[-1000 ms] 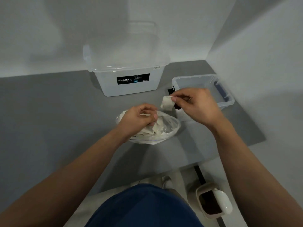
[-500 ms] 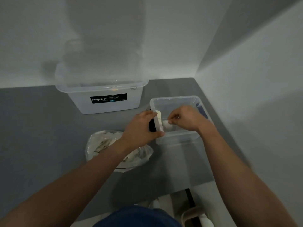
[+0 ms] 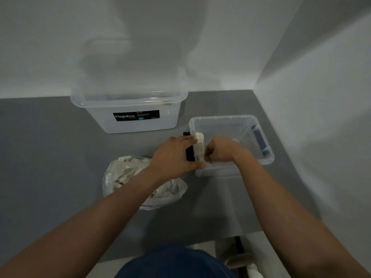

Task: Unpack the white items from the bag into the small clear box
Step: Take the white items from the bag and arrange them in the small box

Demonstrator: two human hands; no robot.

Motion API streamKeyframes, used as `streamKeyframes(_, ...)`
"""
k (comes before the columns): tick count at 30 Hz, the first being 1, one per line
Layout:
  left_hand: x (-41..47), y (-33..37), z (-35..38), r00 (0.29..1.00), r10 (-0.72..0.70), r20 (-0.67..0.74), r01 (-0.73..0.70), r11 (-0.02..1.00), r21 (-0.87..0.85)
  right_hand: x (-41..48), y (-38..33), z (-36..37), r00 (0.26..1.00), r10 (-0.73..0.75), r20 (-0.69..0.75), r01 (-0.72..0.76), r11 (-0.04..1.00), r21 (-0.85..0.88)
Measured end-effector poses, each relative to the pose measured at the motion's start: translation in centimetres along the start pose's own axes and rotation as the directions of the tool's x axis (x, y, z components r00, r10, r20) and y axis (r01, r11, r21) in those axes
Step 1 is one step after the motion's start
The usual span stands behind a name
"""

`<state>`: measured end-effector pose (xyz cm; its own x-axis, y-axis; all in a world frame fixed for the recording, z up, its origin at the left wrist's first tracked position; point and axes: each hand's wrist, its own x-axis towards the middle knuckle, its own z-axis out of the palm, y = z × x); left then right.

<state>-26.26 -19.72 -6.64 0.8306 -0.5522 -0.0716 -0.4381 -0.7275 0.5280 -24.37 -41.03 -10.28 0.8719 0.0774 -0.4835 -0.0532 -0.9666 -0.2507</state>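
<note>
The small clear box (image 3: 263,137) stands on the grey table at the right. A few white items (image 3: 200,140) stand in a row against its left inner wall. My left hand (image 3: 174,155) grips that left wall, fingers over the rim and thumb inside. My right hand (image 3: 220,150) is inside the box, fingers pinched on a white item beside the row; the hand hides most of that item. The clear plastic bag (image 3: 124,173) with several white items lies to the left, partly under my left forearm.
A large clear Megabox tub (image 3: 132,119) stands behind the bag, against the back wall. A black object (image 3: 189,154) sits just outside the small box's left wall. A wall closes the right side. A bin (image 3: 239,261) stands on the floor below the table's front edge.
Both hands left the bag and went right to the small box. My right hand carried a white item into it, and my left hand took hold of the box's left wall.
</note>
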Motion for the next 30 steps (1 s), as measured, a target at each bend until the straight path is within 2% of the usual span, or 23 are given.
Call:
streamKeyframes(8, 0.0, 0.0, -0.1, 1.0, -0.007, 0.019, 0.007, 1.0, 0.028, -0.2, -0.3, -0.2, 0.997, 0.058, -0.055, -0.054, 0.996, 0.076)
streamKeyframes(14, 0.0, 0.2, -0.3, 0.999, 0.006, 0.035, -0.006, 1.0, 0.004, -0.8, -0.4, -0.3, 0.997, 0.062, -0.037, -0.061, 0.998, 0.029)
streamKeyframes(17, -0.3, -0.2, -0.8, 0.999, 0.043, 0.017, -0.042, 0.999, -0.034, -2.2, -0.3, -1.5, 0.981, 0.078, -0.179, -0.054, 0.989, 0.138)
streamKeyframes(19, -0.9, -0.8, -1.6, 0.997, 0.078, -0.028, -0.079, 0.995, -0.067, -4.0, -0.3, -2.3, 0.943, 0.113, -0.314, -0.041, 0.973, 0.227)
streamKeyframes(22, -2.7, -2.6, -3.4, 0.988, 0.094, -0.125, -0.103, 0.993, -0.062, -7.5, -1.6, -2.4, 0.828, 0.182, -0.529, 0.034, 0.927, 0.373)
streamKeyframes(24, -4.2, -4.6, -4.5, 0.973, 0.099, -0.209, -0.107, 0.994, -0.029, -9.8, -3.9, -1.5, 0.726, 0.215, -0.653, 0.148, 0.879, 0.454)
streamKeyframes(26, -6.0, -6.8, -5.2, 0.949, 0.115, -0.294, -0.122, 0.992, -0.005, -11.7, -7.0, 0.3, 0.659, 0.234, -0.714, 0.267, 0.815, 0.514)
streamKeyframes(28, -8.0, -8.7, -5.4, 0.925, 0.137, -0.355, -0.14, 0.99, 0.017, -12.7, -10.2, 2.7, 0.65, 0.197, -0.734, 0.338, 0.79, 0.512)
streamKeyframes(30, -9.7, -10.3, -4.7, 0.909, 0.202, -0.364, -0.181, 0.979, 0.093, -12.6, -13.0, 5.5, 0.71, 0.114, -0.695, 0.355, 0.795, 0.492)
